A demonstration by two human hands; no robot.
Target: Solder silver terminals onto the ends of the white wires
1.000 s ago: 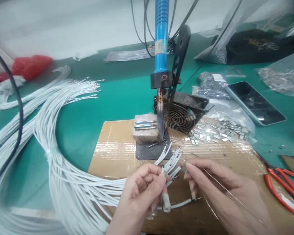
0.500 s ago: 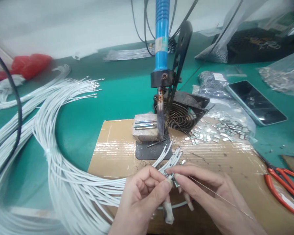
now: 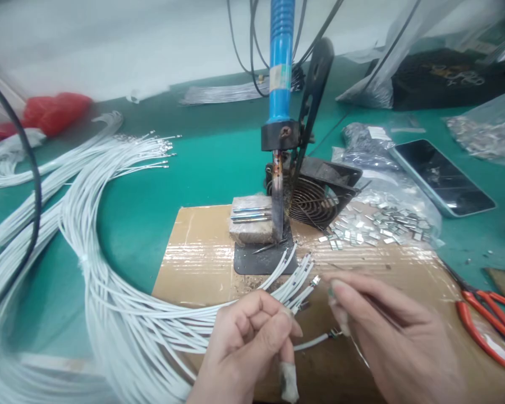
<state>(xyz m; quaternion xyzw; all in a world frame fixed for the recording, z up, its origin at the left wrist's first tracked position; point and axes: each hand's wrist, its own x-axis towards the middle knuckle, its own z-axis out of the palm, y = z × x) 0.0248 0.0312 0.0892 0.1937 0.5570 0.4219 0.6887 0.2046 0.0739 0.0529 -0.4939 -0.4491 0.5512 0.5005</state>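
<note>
My left hand (image 3: 252,342) is closed, thumb pressed to the index finger; whatever lies between them is hidden. A pale wrap covers one of its fingertips. Behind it passes a bundle of white cables (image 3: 147,314), whose ends with small metal terminals (image 3: 315,280) fan out to the right. One lower cable end (image 3: 334,333) points towards my right hand (image 3: 387,331). This hand is slightly blurred, its thumb and fingers pinched together, and a thin solder wire (image 3: 361,354) trails below them. Above the cables stands a blue-handled soldering iron (image 3: 280,73), tip down in a holder.
Under the work lies cardboard (image 3: 189,252). Beside the iron are a block with metal rods (image 3: 252,216) and a small black fan (image 3: 320,196). Loose metal pieces (image 3: 382,224), a phone (image 3: 444,177) and orange-handled scissors (image 3: 483,325) lie at right. More cables (image 3: 109,151) lie at left.
My right hand has drawn away to the right from my left hand; their fingertips were together at a small metal terminal. My left hand has stayed nearly in place.
</note>
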